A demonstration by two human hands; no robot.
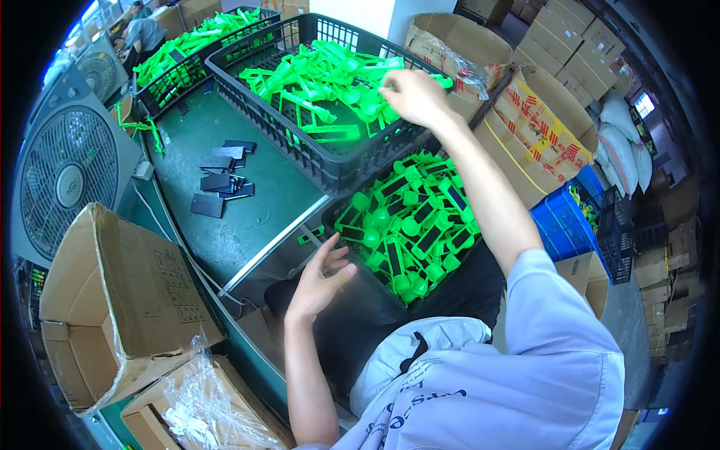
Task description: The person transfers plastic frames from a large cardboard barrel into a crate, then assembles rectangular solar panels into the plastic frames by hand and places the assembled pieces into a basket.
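My right hand reaches over the far black plastic crate, which holds a heap of bright green plastic parts. Its fingers are curled down at the heap's right side; the hand itself hides what lies in them. My left hand is raised near the table edge with its fingers apart and nothing in it. Just right of it, a nearer dark container is full of green parts with black rectangular panels. Several loose black rectangular plates lie on the green table.
Another crate of green parts stands at the far left. A grey fan and an open cardboard box flank the table. On the right are large cartons and a blue crate. Someone sits at the far left.
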